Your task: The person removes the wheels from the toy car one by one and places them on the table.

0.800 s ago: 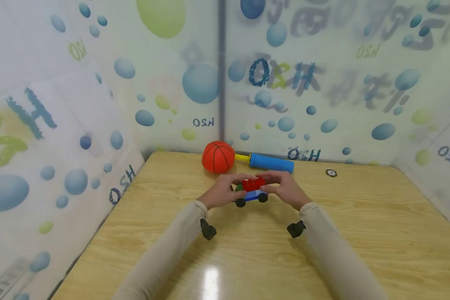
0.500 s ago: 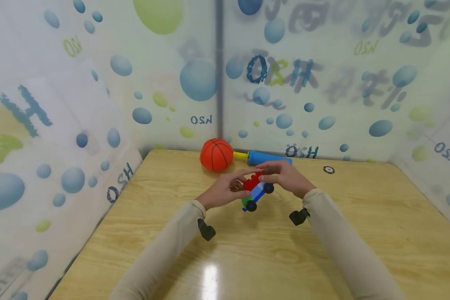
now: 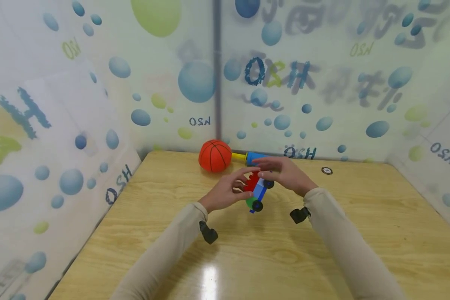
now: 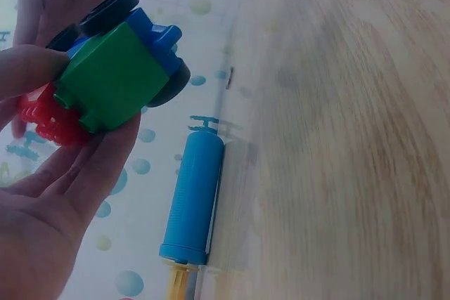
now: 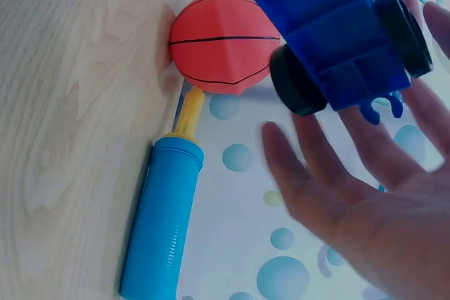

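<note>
A toy car (image 3: 259,189) made of blocks, with a blue base, red top, green end and black wheels, is held tilted above the table. My left hand (image 3: 224,192) grips it near the green end, thumb on the near side and fingers behind, as the left wrist view shows. At the raised end, my right hand (image 3: 285,173) holds it with the thumb on its side. In the right wrist view its fingers are spread behind the blue underside, partly hidden by the car.
A red basketball (image 3: 215,156) sits at the back of the wooden table (image 3: 165,250). Beside it lies a blue hand pump (image 5: 160,216) with a yellow nozzle, partly behind my right hand. A round black-and-white disc (image 3: 326,171) lies at the back right. Printed walls enclose the table.
The toy car has turned from nearly level to steeply tilted, green end down, its right end lifted. My right hand has risen with it, now overlapping more of the pump.
</note>
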`<action>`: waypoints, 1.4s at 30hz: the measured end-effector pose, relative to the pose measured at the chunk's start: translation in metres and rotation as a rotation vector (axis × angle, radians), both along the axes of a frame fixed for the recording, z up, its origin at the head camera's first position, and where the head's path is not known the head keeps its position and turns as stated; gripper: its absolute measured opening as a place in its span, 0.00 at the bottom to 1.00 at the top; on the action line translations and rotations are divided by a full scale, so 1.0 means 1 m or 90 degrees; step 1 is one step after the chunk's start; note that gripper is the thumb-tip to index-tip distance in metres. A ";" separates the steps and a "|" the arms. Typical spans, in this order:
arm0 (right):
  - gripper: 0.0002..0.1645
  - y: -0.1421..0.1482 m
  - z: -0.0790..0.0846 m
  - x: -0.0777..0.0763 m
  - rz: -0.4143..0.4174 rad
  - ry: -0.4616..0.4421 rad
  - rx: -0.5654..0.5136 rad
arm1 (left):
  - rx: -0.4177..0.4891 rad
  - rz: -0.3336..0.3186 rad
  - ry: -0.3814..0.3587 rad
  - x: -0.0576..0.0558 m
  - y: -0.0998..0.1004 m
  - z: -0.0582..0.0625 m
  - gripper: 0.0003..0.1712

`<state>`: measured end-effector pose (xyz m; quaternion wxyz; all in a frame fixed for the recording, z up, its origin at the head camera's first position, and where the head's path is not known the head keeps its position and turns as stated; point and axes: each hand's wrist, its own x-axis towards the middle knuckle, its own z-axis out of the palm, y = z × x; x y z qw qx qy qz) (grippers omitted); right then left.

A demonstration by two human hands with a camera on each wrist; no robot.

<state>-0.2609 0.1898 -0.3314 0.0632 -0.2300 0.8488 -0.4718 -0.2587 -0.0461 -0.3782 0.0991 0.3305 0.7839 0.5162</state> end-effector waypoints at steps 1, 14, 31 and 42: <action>0.27 0.000 -0.003 0.002 -0.016 0.018 -0.013 | 0.011 0.009 -0.002 0.000 0.000 -0.001 0.39; 0.21 -0.013 -0.043 0.012 -0.151 0.141 -0.185 | 0.119 0.125 -0.046 0.000 0.006 -0.013 0.38; 0.18 -0.018 -0.044 0.012 -0.153 0.078 -0.220 | 0.195 0.059 -0.134 -0.003 0.013 -0.015 0.36; 0.14 -0.021 -0.044 0.009 -0.137 0.087 -0.179 | 0.112 0.143 -0.070 0.001 0.017 -0.020 0.34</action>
